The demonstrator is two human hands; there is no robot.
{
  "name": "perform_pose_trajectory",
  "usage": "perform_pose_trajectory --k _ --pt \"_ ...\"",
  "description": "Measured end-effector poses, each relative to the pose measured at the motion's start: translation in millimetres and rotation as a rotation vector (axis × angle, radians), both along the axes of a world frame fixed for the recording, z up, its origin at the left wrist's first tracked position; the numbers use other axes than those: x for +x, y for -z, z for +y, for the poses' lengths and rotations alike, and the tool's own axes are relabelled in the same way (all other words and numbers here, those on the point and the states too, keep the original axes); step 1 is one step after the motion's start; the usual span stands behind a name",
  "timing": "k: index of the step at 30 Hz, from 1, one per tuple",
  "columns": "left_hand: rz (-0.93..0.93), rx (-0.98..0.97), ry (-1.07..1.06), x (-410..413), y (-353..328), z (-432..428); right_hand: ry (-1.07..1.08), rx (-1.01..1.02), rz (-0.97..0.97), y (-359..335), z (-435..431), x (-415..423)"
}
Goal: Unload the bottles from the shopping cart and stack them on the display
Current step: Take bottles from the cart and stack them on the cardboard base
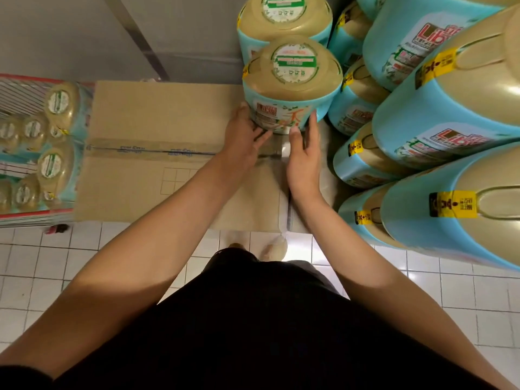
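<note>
The bottle in hand sits in the upper middle of the frame, standing on the right end of a taped cardboard box, with another bottle just behind it, touching or nearly so. The left hand cups its left side, thumb up the wall and fingers curled across the label. The right hand isn't really gripping, just straight fingers flat along the right side with the thumb on the front. So it's basically squeezed between two palms.

I'd say this is the setting-down bit. The thing to get right is squaring it up: line it with the one behind and snug it against the stacked bottles filling the right side of the frame, so the row has no gap. Those look big and heavy, so I'd keep both palms on until it sits flat, then slide the fingers out sideways rather than yanking. A tilted base probably means a wobbly next layer.

Plenty more bottles wait in the shopping cart at the left edge, so the job looks far from done.
</note>
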State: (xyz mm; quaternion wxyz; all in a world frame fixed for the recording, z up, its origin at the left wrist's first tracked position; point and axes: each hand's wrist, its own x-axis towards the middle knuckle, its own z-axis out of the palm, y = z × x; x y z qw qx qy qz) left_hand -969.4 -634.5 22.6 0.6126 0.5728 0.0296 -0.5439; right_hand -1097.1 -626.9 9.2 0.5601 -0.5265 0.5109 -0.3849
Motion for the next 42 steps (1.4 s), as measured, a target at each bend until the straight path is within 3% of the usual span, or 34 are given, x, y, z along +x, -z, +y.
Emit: perform_pose_trajectory --k 7,13,18,31,36,42 --pt "0.054 -0.029 0.013 9.9 -1.3 5.4 0.014 0.005 0.048 -3.0 -10.6 5.3" --pt "0.061 -0.029 0.192 14.0 -14.8 50.1 0.187 -0.025 0.069 -13.2 30.0 1.1" --pt "0.073 -0.058 0.253 58.3 -4.0 148.4 0.041 -0.040 0.039 -18.4 94.4 28.2" --pt "-0.129 0.008 -0.159 255.8 -5.4 499.6 -0.427 0.005 -0.011 -24.1 292.5 224.8" --pt "-0.127 0.005 -0.279 288.4 -6.8 560.4 -0.580 -0.032 -0.045 -27.9 336.6 299.3" --pt "-0.071 -0.040 -0.351 335.6 2.5 566.7 -0.671 0.053 -0.079 -22.5 339.4 372.3"
